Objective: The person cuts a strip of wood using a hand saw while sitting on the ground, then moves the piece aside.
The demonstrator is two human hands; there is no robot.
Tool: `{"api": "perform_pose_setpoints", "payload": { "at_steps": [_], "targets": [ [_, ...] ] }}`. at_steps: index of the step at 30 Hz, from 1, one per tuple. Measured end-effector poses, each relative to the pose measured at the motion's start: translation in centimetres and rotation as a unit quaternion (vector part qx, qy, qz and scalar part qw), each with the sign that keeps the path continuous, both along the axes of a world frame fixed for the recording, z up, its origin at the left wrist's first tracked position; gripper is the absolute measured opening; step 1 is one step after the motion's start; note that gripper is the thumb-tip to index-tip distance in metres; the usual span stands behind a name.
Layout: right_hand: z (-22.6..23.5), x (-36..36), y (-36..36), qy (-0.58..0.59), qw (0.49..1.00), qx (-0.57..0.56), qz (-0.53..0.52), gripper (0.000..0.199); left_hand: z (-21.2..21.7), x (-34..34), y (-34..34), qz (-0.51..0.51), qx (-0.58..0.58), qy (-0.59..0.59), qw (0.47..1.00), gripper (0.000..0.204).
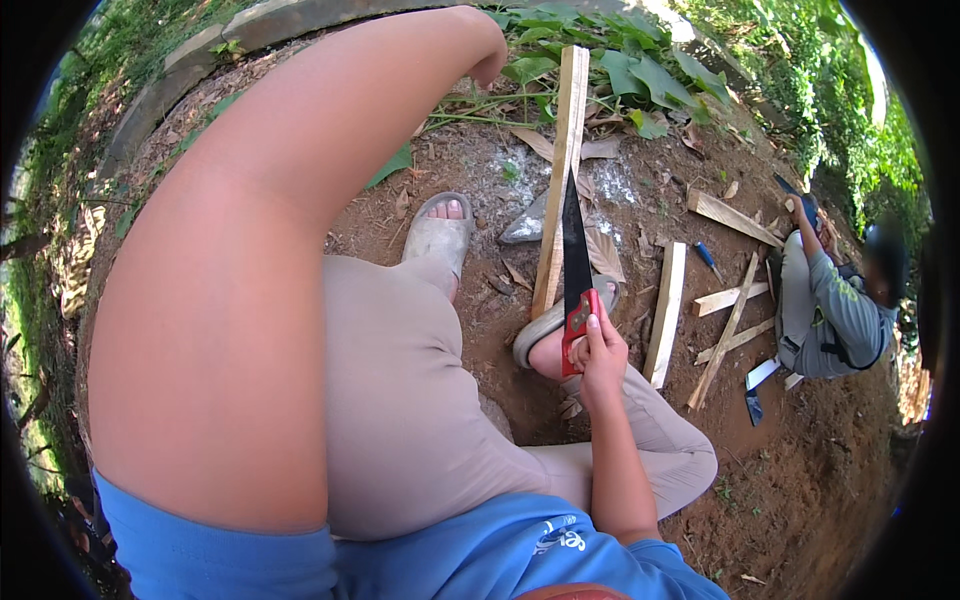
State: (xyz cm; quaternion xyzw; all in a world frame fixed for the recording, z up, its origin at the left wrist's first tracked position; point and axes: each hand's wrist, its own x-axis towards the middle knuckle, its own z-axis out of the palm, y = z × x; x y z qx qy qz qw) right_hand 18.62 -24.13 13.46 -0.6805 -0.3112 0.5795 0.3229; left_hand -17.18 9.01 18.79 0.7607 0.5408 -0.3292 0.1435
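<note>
My right hand [602,362] is closed round the red handle of a handsaw [576,250]. Its dark blade points away from me, with the tip against the right side of a long squared wooden bar [566,130]. The bar slants from beside my right sandal [545,335] up toward the green leaves. My left arm reaches far forward across the left of the view. At its end, my left hand [488,62] is mostly turned out of sight, left of the bar's far end; its fingers are hidden. My left sandal [440,235] is planted on the soil.
Several cut wood pieces [665,315] lie to the right, near a blue-handled tool [708,260]. Farther right a co-worker [840,310] sits low, a blade in hand, beside a white-and-dark tool [760,375]. Leafy plants [650,75] and a concrete curb [290,22] border the far side.
</note>
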Motion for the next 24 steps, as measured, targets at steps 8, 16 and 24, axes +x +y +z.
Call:
{"api": "perform_pose_setpoints", "payload": {
  "at_steps": [8,16,24],
  "targets": [
    [-3.0,-1.5,7.8,-0.011,0.999,0.047,0.025,0.042,-0.6,-1.8,-0.3,-0.005,0.012,-0.003,1.0,0.058],
    [-5.4,-5.2,16.3,-0.015,0.997,0.069,0.032,0.044,-0.3,-0.7,-0.8,0.002,0.002,0.011,1.0,0.058],
    [-3.9,-1.9,6.2,-0.018,0.998,0.04,0.039,0.045,-1.7,-1.0,-0.7,0.007,0.001,-0.025,1.0,0.057]
  ]
}}
